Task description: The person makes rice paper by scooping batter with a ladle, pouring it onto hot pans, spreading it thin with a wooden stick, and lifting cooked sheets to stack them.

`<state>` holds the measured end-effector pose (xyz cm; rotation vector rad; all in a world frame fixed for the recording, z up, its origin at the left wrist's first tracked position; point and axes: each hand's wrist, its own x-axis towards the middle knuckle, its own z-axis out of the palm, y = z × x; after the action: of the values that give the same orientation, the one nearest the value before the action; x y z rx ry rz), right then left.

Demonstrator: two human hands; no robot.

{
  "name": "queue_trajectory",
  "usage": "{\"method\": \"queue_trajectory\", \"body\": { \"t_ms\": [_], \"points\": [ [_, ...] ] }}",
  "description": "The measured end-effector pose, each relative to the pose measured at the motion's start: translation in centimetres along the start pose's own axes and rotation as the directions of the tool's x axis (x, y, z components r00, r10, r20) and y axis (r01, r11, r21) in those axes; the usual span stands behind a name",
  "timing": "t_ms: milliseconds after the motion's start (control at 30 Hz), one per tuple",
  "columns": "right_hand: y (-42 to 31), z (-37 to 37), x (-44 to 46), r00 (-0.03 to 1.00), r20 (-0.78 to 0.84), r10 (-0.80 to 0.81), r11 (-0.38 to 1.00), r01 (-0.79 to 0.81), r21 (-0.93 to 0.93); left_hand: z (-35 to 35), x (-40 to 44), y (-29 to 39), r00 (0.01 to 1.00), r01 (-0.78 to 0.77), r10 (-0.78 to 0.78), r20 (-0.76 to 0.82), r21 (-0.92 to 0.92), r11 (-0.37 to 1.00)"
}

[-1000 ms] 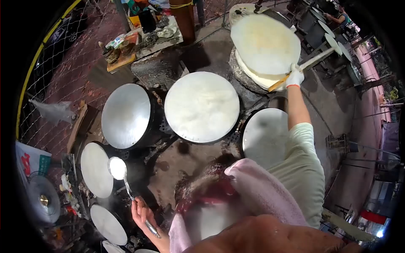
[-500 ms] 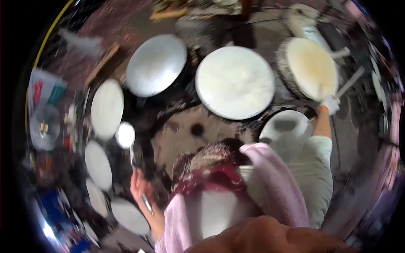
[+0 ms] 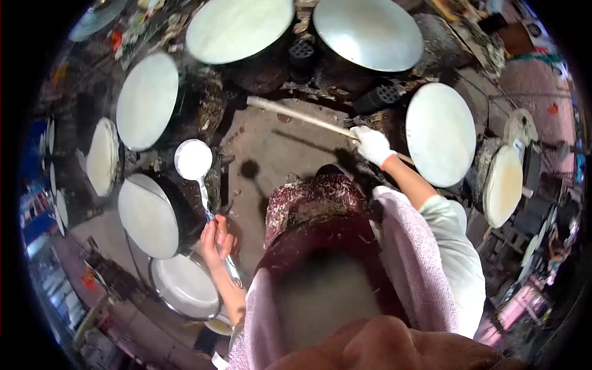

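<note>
My left hand (image 3: 219, 240) is closed round the handle of a metal ladle (image 3: 193, 160), whose round bowl holds white liquid. In a white glove, my right hand (image 3: 373, 147) grips a long wooden stick (image 3: 302, 117) that points to the left over the ground. Right of that hand is a round griddle with a pale sheet on it (image 3: 441, 134). Left of the ladle are another pale-covered griddle (image 3: 147, 102) and one with a sheet partly folded at its edge (image 3: 148, 216). A stack of pale round sheets (image 3: 502, 186) lies at the far right.
At the top are a pale-covered griddle (image 3: 239, 28) and a shiny grey one (image 3: 368, 31). Black perforated cylinders (image 3: 383, 94) stand between the griddles. A metal pan of whitish liquid (image 3: 185, 287) is at the lower left, and another sheet stack (image 3: 103, 157) is at the left.
The view has turned left. My right hand has left the stack, where it earlier held a lifted sheet on the stick, and now holds the stick in front of me. My left hand still has the ladle.
</note>
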<state>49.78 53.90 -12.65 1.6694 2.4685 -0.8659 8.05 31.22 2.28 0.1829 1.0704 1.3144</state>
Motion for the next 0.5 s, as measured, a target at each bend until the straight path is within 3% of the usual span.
{"method": "queue_trajectory", "body": {
  "t_ms": [33,67,100,233,267,333,367,400,433,467,500],
  "points": [
    [0.7,2.9,3.5,0.996,0.080,-0.046,0.994,0.053,-0.095,-1.0,0.2,-0.2,0.996,-0.002,0.000,-0.091,-0.014,1.000],
    [0.6,4.1,6.7,0.972,0.236,0.014,0.980,0.034,-0.198,-1.8,0.5,-0.3,0.990,0.001,-0.005,-0.138,-0.026,1.000],
    [2.8,7.3,9.8,0.968,0.241,-0.072,0.936,0.149,-0.320,-2.6,0.5,-0.4,0.982,0.005,-0.012,-0.189,-0.039,0.999],
    [14.1,17.1,21.3,0.952,0.194,0.235,0.928,-0.161,-0.337,-1.8,0.8,-1.3,0.912,-0.024,-0.037,-0.408,-0.144,0.989],
    [14.8,17.5,23.0,0.939,0.187,0.290,0.925,-0.225,-0.305,-3.3,0.8,-2.3,0.954,-0.061,-0.019,-0.300,-0.254,0.965],
    [16.0,18.0,26.5,0.902,0.171,0.397,0.904,-0.352,-0.241,-5.0,0.8,-4.1,0.928,-0.128,-0.006,-0.371,-0.334,0.934],
    [12.6,15.7,26.8,0.877,0.164,0.451,0.889,-0.426,-0.167,-5.6,1.2,-4.5,0.931,-0.152,0.015,-0.364,-0.351,0.924],
    [14.2,16.9,28.2,0.853,0.289,0.434,0.880,-0.332,-0.341,-6.4,1.8,-4.7,0.967,-0.140,0.035,-0.253,-0.411,0.901],
    [15.4,17.8,29.8,0.808,0.405,0.428,0.848,-0.205,-0.488,-5.0,3.0,-3.9,0.960,-0.125,0.014,-0.279,-0.385,0.915],
    [14.9,17.6,30.2,0.771,0.446,0.455,0.843,-0.212,-0.494,-5.3,3.5,-3.9,0.947,-0.132,0.015,-0.321,-0.345,0.929],
    [14.1,17.3,30.0,0.823,0.414,0.388,0.833,-0.120,-0.541,-5.5,3.9,-4.0,0.932,-0.134,0.016,-0.363,-0.303,0.944]
  ]
}}
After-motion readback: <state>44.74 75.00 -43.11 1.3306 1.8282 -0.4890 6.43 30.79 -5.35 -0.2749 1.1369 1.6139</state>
